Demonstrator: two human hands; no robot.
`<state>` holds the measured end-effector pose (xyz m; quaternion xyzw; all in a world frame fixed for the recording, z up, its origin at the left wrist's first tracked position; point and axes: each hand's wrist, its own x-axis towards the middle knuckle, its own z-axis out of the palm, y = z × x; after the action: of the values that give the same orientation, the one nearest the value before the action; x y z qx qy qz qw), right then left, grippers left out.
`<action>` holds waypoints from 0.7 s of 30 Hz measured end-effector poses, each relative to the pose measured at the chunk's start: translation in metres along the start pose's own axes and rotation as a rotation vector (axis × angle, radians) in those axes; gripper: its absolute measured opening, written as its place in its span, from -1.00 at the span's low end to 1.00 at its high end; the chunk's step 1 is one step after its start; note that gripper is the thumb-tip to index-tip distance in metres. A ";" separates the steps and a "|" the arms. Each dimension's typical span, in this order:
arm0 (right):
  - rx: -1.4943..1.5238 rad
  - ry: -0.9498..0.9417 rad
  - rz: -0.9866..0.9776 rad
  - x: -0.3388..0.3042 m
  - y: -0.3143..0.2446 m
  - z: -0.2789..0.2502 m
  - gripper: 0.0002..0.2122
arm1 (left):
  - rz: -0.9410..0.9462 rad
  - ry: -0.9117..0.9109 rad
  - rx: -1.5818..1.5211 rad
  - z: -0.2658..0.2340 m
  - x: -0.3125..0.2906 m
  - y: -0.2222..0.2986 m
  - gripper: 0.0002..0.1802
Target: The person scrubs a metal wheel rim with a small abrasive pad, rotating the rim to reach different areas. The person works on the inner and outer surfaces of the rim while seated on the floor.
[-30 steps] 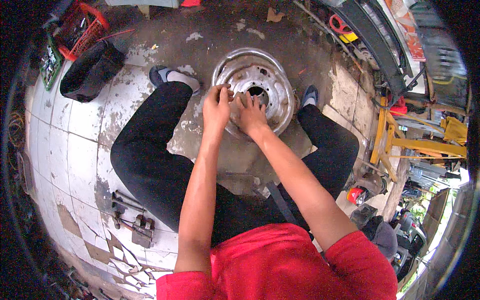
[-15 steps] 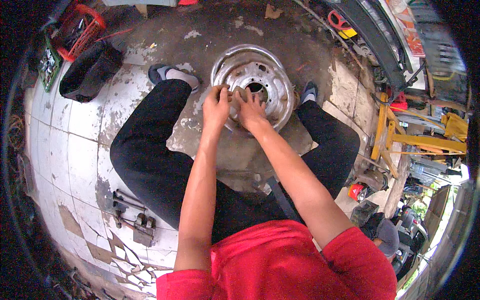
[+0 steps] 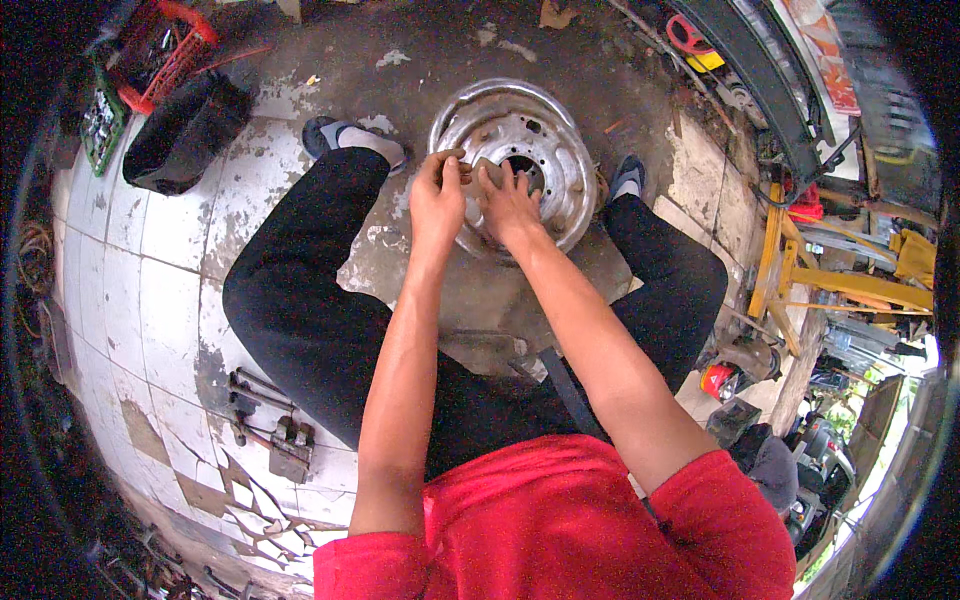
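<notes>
A silvery steel wheel rim (image 3: 560,205), scuffed and without a tyre, lies tilted on the floor between my feet. Its round centre hole is partly covered by my right hand (image 3: 512,205), whose fingers are spread over the disc around that hole. Over the rim's left edge, my left hand (image 3: 438,195) is closed, thumb and fingers bent together; what they hold, if anything, cannot be made out. Both forearms reach forward side by side, the hands a small gap apart.
A black bucket-like container (image 3: 185,140) and a red crate (image 3: 175,60) stand at the far left. Metal tools (image 3: 290,445) lie on cracked white tiles by my left thigh. To the right are a yellow frame (image 3: 770,250) and a red-and-grey power tool (image 3: 725,378).
Both hands have shifted slightly up and right in view, and the right fingers sit a little further over the wheel's centre. The whole scene has moved slightly too.
</notes>
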<state>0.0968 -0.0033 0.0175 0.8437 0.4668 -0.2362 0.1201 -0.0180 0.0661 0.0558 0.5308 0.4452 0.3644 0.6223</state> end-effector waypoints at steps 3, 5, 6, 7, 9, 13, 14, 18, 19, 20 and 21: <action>0.011 -0.030 0.014 -0.003 -0.006 -0.003 -0.44 | -0.013 0.010 -0.066 -0.002 0.003 -0.004 -0.73; 0.017 0.007 -0.019 -0.011 -0.003 -0.001 -0.42 | 0.003 0.011 -0.083 -0.002 0.002 -0.002 -0.74; -0.007 0.002 -0.032 -0.015 0.000 0.002 -0.43 | 0.001 0.009 -0.084 -0.003 0.003 -0.005 -0.74; -0.030 -0.004 -0.045 -0.020 0.003 0.006 -0.43 | -0.002 0.007 -0.085 -0.003 0.004 -0.007 -0.74; -0.144 0.018 -0.086 -0.026 0.010 0.013 -0.44 | -0.029 0.017 -0.014 -0.001 0.000 0.005 -0.74; -0.150 0.015 -0.098 -0.026 0.009 0.013 -0.44 | 0.004 0.013 -0.040 0.000 0.002 -0.003 -0.74; -0.148 0.014 -0.103 -0.025 0.008 0.005 -0.44 | 0.009 0.017 -0.020 -0.001 0.000 0.007 -0.74; -0.163 0.076 -0.109 -0.007 0.006 0.001 -0.43 | -0.011 0.002 -0.062 0.000 -0.001 0.007 -0.74; -0.124 0.048 -0.091 -0.003 0.007 0.000 -0.41 | -0.008 0.005 -0.063 -0.001 -0.001 0.005 -0.74; -0.139 0.031 -0.087 -0.001 0.004 -0.002 -0.40 | -0.004 0.008 -0.069 0.000 0.000 0.005 -0.74; -0.155 0.014 -0.082 0.000 0.001 -0.004 -0.40 | 0.001 0.011 -0.076 0.000 0.002 0.004 -0.74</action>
<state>0.0989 -0.0022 0.0204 0.8137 0.5187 -0.1981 0.1718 -0.0171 0.0681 0.0595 0.5049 0.4344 0.3841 0.6394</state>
